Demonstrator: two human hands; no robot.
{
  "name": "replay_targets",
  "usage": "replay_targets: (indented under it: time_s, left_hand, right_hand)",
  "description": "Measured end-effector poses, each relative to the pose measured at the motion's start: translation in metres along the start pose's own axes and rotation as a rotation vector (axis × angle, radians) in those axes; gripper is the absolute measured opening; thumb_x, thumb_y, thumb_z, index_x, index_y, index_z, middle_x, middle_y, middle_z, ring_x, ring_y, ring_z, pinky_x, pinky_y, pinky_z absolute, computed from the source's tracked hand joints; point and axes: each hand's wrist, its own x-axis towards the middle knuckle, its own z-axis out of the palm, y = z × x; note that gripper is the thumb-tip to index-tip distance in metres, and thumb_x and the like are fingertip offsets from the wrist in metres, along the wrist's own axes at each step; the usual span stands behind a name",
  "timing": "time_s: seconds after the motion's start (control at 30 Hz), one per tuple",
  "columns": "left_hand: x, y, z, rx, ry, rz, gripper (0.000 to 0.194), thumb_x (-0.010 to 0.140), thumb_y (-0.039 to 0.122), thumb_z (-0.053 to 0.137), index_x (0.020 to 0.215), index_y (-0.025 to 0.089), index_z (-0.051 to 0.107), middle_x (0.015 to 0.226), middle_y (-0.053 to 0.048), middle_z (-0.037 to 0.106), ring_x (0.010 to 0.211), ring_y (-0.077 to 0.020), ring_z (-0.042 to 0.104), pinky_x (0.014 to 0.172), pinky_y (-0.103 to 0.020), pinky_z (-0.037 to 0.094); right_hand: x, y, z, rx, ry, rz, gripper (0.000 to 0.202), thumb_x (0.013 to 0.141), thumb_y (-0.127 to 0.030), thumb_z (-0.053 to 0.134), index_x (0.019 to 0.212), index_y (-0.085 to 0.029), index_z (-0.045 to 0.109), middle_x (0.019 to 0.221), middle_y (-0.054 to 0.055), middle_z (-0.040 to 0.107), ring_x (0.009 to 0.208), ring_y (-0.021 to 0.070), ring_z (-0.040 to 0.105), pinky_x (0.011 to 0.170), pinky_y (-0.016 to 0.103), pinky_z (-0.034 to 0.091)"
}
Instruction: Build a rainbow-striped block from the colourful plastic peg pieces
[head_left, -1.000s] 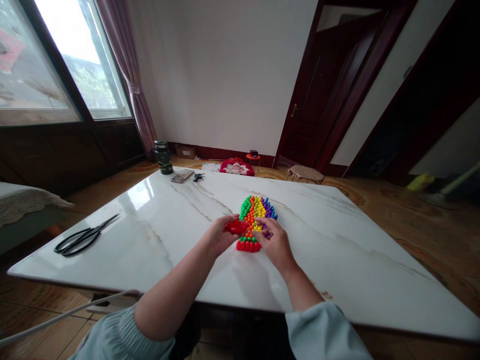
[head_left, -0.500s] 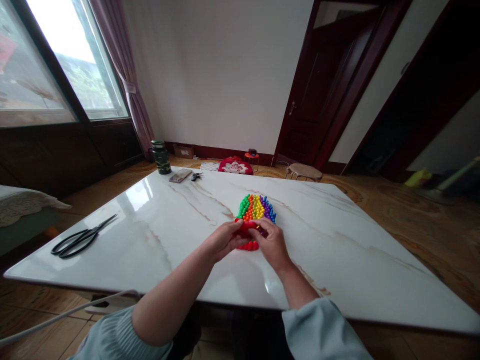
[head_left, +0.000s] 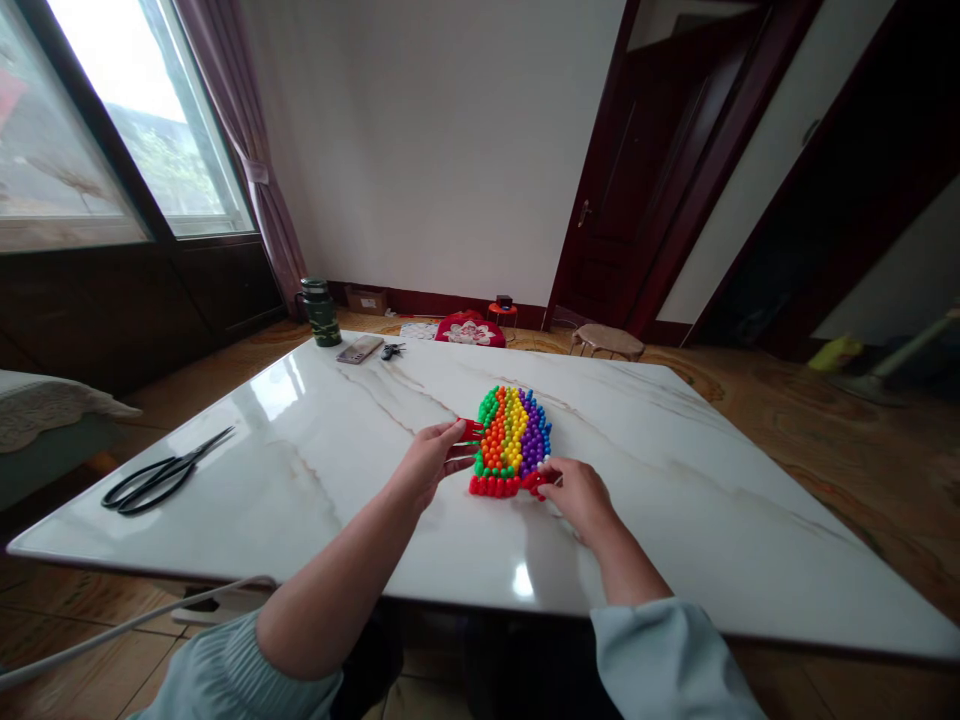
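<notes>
A multicoloured beaded piece (head_left: 514, 430) lies on the white marbled table (head_left: 322, 500), with bands of green, orange, yellow, purple and blue and a red row along its near edge. My left hand (head_left: 431, 455) is at its left side, thumb and fingers closed on a small red piece (head_left: 470, 430) with thin prongs. At the near right corner, my right hand (head_left: 577, 490) pinches red beads (head_left: 534, 484). A bit of white shows beside those fingertips, too small to make out.
Black-handled scissors (head_left: 169, 477) lie at the table's left. Towards the far left corner are a camouflage flask (head_left: 322, 315), a phone (head_left: 360, 349) and keys (head_left: 391, 351). A round stool (head_left: 607, 340) stands beyond the far edge.
My hands have moved apart, the left one leftward and the right one rightward and down. More of the beaded piece's middle and near part now shows between them.
</notes>
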Motion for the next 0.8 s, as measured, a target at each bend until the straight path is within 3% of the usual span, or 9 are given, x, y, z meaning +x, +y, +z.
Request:
replay_targets:
  time_s: [0.13, 0.33, 0.8]
  left_hand:
    - [-0.001, 0.0, 0.001, 0.003, -0.013, -0.012, 0.022, 0.084, 0.031, 0.063, 0.09, 0.012, 0.072, 0.096, -0.011, 0.07, 0.076, -0.0142, 0.065, 0.065, -0.022, 0.055]
    - [-0.001, 0.001, 0.001, 0.005, -0.018, -0.021, 0.023, 0.081, 0.033, 0.067, 0.089, 0.013, 0.072, 0.098, -0.011, 0.071, 0.075, -0.014, 0.065, 0.065, -0.022, 0.055]
    - [-0.003, -0.001, 0.003, 0.003, -0.04, -0.021, 0.019, 0.076, 0.028, 0.073, 0.085, 0.012, 0.073, 0.09, -0.01, 0.072, 0.069, -0.0112, 0.064, 0.068, -0.021, 0.054]
  right_hand:
    - [0.0, -0.006, 0.003, -0.208, -0.073, 0.022, 0.018, 0.066, -0.013, 0.067, 0.074, -0.029, 0.073, 0.077, -0.004, 0.071, 0.073, 0.0151, 0.065, 0.058, 0.022, 0.039]
    - [0.003, -0.012, 0.012, -0.358, -0.088, -0.01, 0.022, 0.069, -0.018, 0.07, 0.086, -0.031, 0.074, 0.089, -0.002, 0.073, 0.082, 0.0183, 0.066, 0.062, 0.024, 0.04]
    - [0.006, -0.004, 0.018, -0.221, 0.027, -0.069, 0.022, 0.066, -0.008, 0.069, 0.081, -0.025, 0.073, 0.089, 0.002, 0.07, 0.077, 0.0174, 0.063, 0.064, 0.025, 0.042]
